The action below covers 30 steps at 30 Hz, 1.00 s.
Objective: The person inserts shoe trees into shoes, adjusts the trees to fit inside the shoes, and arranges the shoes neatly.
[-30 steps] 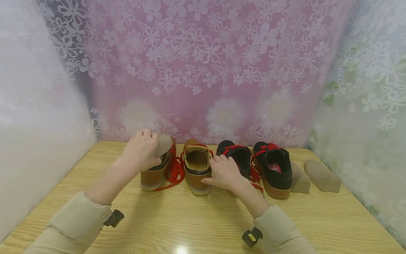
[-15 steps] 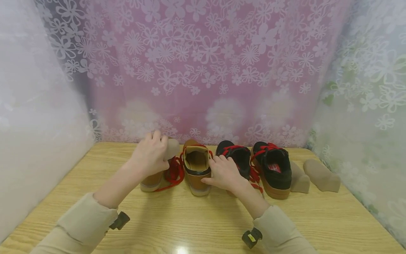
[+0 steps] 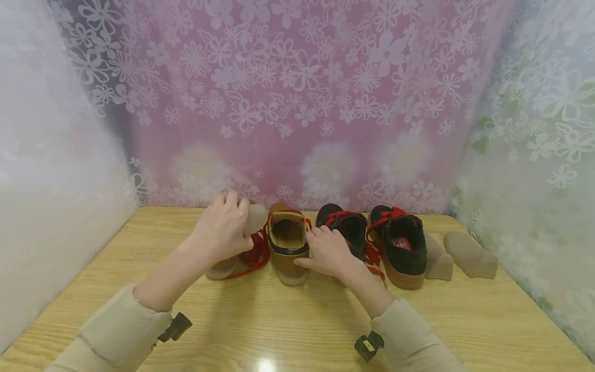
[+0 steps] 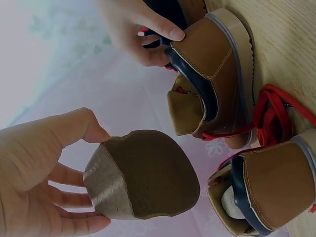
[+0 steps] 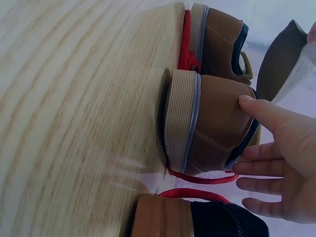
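My left hand (image 3: 223, 227) pinches a hollow beige shoe insert (image 4: 160, 173) between thumb and fingers, holding it in the air. It hovers by the leftmost brown shoe (image 4: 281, 187), apart from the openings of both brown shoes in the left wrist view. Inside that leftmost shoe a pale rounded piece (image 4: 231, 203) shows. My right hand (image 3: 330, 250) holds the second brown shoe (image 3: 290, 271) at its collar, thumb on the heel and fingers along the right side. This shoe's opening shows a tan lining with nothing visible in it. Red laces (image 4: 274, 118) lie between the two.
Two black shoes with red laces stand to the right, the nearer one (image 3: 346, 227) partly behind my right hand, the other (image 3: 406, 253) beyond it. Two beige inserts (image 3: 469, 256) lie at the far right. A pink flowered curtain (image 3: 297, 103) closes off the back of the wooden table (image 3: 260, 320).
My left hand has moved right with the insert, over the leftmost brown shoe and closer to the second one. My right hand stays on the second brown shoe.
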{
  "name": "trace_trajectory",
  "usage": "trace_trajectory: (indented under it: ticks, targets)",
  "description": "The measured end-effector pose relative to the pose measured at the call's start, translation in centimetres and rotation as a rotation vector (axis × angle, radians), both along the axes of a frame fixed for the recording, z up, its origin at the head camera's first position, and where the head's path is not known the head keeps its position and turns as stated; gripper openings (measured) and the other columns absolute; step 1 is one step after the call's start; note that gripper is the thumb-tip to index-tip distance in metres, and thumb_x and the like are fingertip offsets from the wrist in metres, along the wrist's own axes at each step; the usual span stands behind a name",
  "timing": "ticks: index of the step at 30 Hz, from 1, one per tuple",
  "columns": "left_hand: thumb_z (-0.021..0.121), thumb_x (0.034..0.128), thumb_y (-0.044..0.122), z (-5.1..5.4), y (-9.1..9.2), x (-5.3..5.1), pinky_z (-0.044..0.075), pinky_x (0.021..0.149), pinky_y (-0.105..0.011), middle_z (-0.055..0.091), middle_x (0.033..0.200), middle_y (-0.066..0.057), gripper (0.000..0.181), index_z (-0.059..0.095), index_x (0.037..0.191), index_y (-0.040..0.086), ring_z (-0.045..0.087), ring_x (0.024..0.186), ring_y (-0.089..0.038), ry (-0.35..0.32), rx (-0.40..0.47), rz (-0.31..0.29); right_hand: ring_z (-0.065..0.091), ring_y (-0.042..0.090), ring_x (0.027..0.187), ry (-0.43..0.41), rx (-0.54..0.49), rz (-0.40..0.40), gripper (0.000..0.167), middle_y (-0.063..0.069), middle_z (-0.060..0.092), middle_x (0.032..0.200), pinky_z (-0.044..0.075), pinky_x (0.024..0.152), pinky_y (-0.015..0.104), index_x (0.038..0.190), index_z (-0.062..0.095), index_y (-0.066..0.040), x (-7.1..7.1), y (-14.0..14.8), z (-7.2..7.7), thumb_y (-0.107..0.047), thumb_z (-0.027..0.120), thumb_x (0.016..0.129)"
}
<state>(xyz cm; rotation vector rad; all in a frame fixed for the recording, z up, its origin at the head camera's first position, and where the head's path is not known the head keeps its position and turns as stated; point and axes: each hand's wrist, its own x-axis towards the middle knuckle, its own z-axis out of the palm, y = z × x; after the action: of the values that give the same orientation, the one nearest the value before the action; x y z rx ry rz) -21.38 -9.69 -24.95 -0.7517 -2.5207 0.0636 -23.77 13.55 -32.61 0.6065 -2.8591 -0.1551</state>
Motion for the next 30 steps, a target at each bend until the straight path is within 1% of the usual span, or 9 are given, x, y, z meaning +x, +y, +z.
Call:
trace_trajectory:
  ticks: [6,11,15,17,21,24,27,30]
  targets:
    - [0.073,0.0643,0.028,0.1,0.4,0.4,0.049,0.066,-0.038,0.051,0.091,-0.02,0.053,0.056,0.1,-0.007,0.05,0.079,-0.034,-0.018,0.011,-0.016,0.054,0.025,0.092,-0.031,-0.008,0.011,0.058,0.005,0.059,0.096,0.045,0.072,0.04,0.1,0.063,-0.008,-0.2,0.2,0.2,-0.06,0.066,0.074]
    - [0.071,0.0652,0.024,0.3,0.9,0.8,0.05,0.066,-0.039,0.05,0.096,-0.021,0.052,0.056,0.105,-0.007,0.051,0.08,-0.034,-0.057,0.036,-0.038,0.055,0.025,0.09,-0.038,-0.017,0.023,0.057,0.004,0.059,0.095,0.046,0.072,0.039,0.099,0.063,-0.008,-0.3,0.2,0.3,-0.059,0.066,0.075]
    - [0.07,0.0656,0.023,0.5,1.3,1.1,0.05,0.068,-0.04,0.049,0.1,-0.021,0.055,0.056,0.111,-0.006,0.05,0.084,-0.034,-0.096,0.047,-0.05,0.055,0.024,0.089,-0.04,-0.024,0.028,0.056,0.004,0.059,0.094,0.047,0.071,0.038,0.098,0.063,-0.008,-0.3,0.2,0.3,-0.058,0.067,0.075]
    - [0.07,0.0657,0.023,0.6,1.5,1.2,0.05,0.068,-0.04,0.049,0.101,-0.022,0.056,0.056,0.112,-0.006,0.051,0.085,-0.035,-0.1,0.046,-0.059,0.055,0.024,0.088,-0.042,-0.028,0.03,0.055,0.004,0.059,0.093,0.047,0.07,0.038,0.098,0.063,-0.008,-0.4,0.2,0.3,-0.058,0.067,0.075]
    - [0.069,0.066,0.023,0.5,1.9,1.4,0.05,0.068,-0.039,0.05,0.099,-0.02,0.052,0.057,0.107,-0.006,0.051,0.084,-0.035,-0.093,0.035,-0.082,0.056,0.025,0.088,-0.047,-0.038,0.033,0.054,0.004,0.06,0.093,0.047,0.07,0.038,0.098,0.063,-0.009,-0.4,0.2,0.2,-0.057,0.067,0.075]
    - [0.068,0.0657,0.023,0.4,2.3,1.3,0.049,0.07,-0.039,0.05,0.096,-0.018,0.046,0.057,0.103,-0.003,0.05,0.083,-0.034,-0.099,0.032,-0.086,0.056,0.025,0.089,-0.049,-0.049,0.038,0.052,0.004,0.06,0.094,0.047,0.07,0.039,0.098,0.064,-0.009,-0.4,0.2,0.2,-0.056,0.068,0.075]
    - [0.068,0.0666,0.024,0.3,2.7,1.4,0.049,0.071,-0.039,0.05,0.098,-0.018,0.049,0.057,0.106,-0.003,0.051,0.088,-0.035,-0.121,0.029,-0.082,0.056,0.025,0.09,-0.051,-0.056,0.042,0.051,0.004,0.06,0.096,0.047,0.071,0.039,0.1,0.064,-0.011,-0.4,0.3,0.2,-0.055,0.068,0.075]
    - [0.069,0.0673,0.025,0.3,3.2,1.4,0.049,0.07,-0.038,0.05,0.097,-0.017,0.051,0.056,0.108,-0.002,0.05,0.088,-0.033,-0.142,0.026,-0.087,0.056,0.024,0.089,-0.051,-0.063,0.04,0.049,0.003,0.06,0.095,0.046,0.071,0.039,0.099,0.064,-0.012,-0.5,0.4,0.2,-0.055,0.068,0.075]
